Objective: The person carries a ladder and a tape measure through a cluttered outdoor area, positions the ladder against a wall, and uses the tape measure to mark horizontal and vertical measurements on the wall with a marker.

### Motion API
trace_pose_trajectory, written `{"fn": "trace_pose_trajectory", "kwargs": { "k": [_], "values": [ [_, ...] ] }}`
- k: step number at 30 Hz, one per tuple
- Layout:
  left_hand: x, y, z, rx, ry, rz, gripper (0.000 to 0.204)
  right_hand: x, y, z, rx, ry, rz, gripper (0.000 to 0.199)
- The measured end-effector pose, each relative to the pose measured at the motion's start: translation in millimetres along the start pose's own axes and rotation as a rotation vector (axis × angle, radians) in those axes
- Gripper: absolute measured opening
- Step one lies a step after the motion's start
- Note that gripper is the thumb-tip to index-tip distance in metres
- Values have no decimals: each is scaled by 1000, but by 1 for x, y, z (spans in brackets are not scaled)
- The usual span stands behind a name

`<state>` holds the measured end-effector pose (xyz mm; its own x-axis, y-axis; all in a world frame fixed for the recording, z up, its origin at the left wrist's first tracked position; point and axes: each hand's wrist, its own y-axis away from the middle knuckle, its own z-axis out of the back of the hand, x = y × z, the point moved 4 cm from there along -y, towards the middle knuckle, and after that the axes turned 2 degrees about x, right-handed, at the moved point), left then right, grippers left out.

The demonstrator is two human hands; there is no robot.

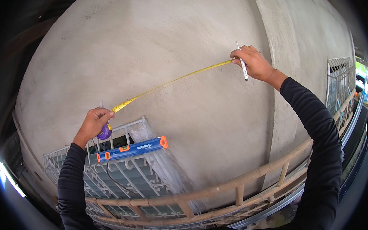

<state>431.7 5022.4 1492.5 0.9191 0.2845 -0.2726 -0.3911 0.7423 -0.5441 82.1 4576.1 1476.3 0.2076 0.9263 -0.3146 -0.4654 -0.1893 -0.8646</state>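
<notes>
A yellow tape measure blade (169, 84) stretches at a slant in front of a grey plastered wall (187, 37), rising toward the right. My left hand (94, 122) is closed on the tape measure, whose purple case (105, 132) shows under the fingers. Up at the right, my right hand (254, 64) pinches the far end of the blade. The same hand also holds a slim white marker pen (243, 68), its dark end pointing down. Just below my left hand, a blue spirit level (132, 150) with orange ends rests on the white window grille.
A white metal window grille (128, 174) stands out from the wall at lower left. Bamboo poles (230, 183) joined like a ladder run across below my arms. A plastered column (282, 78) projects at right, with another grilled window (338, 82) beyond it.
</notes>
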Motion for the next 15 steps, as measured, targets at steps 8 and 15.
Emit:
{"fn": "trace_pose_trajectory", "kwargs": {
  "k": [8, 15],
  "values": [
    [19, -63, -23, -71, -142, -83, 28, -74, 46, -18, 59, 141, -175, 15],
    [37, -97, -39, -103, -189, -72, 34, -102, 52, -40, -65, 184, -132, 14]
  ]
}}
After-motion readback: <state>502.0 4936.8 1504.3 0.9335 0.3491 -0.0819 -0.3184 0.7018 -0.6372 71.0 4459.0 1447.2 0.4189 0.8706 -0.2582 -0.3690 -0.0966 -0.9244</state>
